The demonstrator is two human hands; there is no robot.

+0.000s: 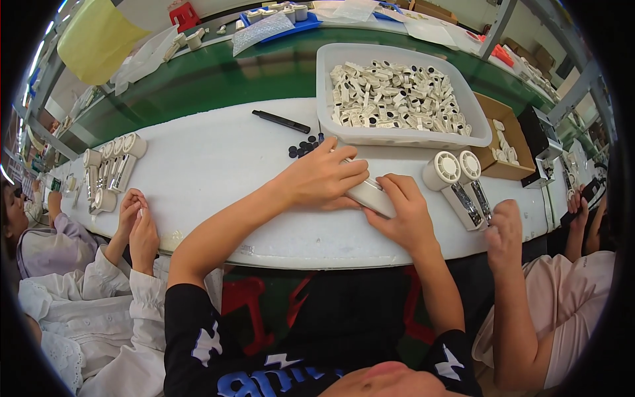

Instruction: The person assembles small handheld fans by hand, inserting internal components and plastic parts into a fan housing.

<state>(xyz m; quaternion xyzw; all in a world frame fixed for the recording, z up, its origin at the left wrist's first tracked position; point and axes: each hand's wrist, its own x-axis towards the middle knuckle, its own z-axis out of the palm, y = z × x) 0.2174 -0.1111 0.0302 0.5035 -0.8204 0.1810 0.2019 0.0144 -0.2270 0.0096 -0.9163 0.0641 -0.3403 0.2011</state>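
Note:
Between my hands, over the middle of the white table, is a long pale plastic housing (372,197), tilted down to the right. My left hand (325,175) is closed round its upper left end, and its fingers hide that end. My right hand (405,210) grips the lower right end with thumb and fingers. Just beyond my left hand lie several small black round pads (303,147). To the right of my right hand lie two pale devices (456,188) with round slotted heads and open handles showing dark inner parts.
A translucent bin (403,137) heaped with small white parts stands at the back, beside a cardboard box (512,126). A black utility knife (281,121) lies left of the bin. More round-headed devices (112,165) lie at left. Co-workers' hands (139,225) (506,235) are on both sides.

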